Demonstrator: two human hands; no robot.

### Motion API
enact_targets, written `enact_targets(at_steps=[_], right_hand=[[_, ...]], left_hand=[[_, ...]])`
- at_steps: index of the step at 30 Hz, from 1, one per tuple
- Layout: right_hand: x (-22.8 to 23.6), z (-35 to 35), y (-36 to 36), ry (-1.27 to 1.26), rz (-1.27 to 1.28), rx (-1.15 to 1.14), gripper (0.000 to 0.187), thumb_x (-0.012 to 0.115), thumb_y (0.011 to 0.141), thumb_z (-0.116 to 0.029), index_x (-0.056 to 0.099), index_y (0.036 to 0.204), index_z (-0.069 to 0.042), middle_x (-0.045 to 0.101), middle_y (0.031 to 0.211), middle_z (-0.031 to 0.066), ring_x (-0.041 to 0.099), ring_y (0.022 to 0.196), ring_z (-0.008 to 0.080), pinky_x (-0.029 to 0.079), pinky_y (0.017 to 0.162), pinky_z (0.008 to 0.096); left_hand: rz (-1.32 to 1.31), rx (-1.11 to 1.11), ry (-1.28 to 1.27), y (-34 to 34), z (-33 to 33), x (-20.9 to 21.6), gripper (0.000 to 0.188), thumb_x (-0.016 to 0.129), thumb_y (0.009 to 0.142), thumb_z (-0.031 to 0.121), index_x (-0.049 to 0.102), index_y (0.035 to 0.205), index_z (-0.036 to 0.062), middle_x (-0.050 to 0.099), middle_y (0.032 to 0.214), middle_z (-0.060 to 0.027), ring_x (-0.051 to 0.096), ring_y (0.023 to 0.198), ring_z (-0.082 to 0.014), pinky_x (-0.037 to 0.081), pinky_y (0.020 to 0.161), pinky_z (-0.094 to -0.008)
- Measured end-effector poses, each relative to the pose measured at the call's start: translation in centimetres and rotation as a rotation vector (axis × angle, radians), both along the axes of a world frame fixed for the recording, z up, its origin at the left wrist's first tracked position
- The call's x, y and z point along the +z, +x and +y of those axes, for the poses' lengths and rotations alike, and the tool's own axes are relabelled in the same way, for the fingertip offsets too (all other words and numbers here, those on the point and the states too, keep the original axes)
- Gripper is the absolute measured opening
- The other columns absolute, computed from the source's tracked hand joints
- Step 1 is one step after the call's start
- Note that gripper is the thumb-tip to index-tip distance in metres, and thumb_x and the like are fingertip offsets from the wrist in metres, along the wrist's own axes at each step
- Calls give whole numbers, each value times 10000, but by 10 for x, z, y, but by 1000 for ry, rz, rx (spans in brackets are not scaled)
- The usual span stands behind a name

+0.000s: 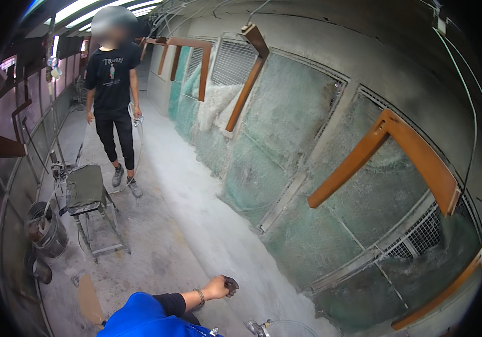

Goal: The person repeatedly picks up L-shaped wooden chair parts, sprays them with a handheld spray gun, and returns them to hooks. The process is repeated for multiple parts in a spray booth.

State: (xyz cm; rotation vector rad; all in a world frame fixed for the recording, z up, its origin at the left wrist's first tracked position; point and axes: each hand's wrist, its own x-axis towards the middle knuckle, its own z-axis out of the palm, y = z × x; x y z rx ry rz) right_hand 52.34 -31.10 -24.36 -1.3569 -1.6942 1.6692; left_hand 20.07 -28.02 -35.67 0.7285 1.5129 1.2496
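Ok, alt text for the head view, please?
The wearer's dark-fingered left hand extends over a dusty grey floor near a silver metal tool. Brown angled frames hang along green fibrous wall panels; a black-clad co-worker stands ahead.

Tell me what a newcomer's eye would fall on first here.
Probably the big angled brown piece hanging at right, before the greenish wall panels. Next, the person in black at upper left, and the whitish floor strip along those panels. Then, the wearer's hand at bottom centre.
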Motion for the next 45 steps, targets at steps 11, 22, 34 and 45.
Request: enact_targets(at_steps=[11,22,34,45], right_hand=[[10,-9,18,157,-52,-57,267,729,970,-219,737,1092,19,712,903,37,595,822,95,500,701,296],[59,-21,-9,70,55,-272,273,720,966,-197,720,1142,12,731,905,52,626,800,118,518,695,307],[34,9,-25,504,74,-183,404,829,874,-175,711,1197,38,764,974,156,729,821,167,558,726,278],[58,4,-58,309,38,-545,281,733,941,-134,719,1184,6,763,990,83,652,887,102,529,805,294]], left_hand=[[248,-19,112,20,10,-27,175,653,925,150,745,1019,35,772,931,-119,745,825,-205,584,746,-323],[305,-116,331,28,38,-26,178,605,995,79,715,1051,-48,746,946,-141,723,869,-211,601,816,-342],[-131,-160,130,4,88,30,122,600,966,-45,650,1051,-115,739,932,-179,744,880,-260,619,870,-372],[725,214,1055,-125,282,321,735,718,947,359,410,1524,24,502,1510,-213,521,1370,-310,461,1094,-404]])
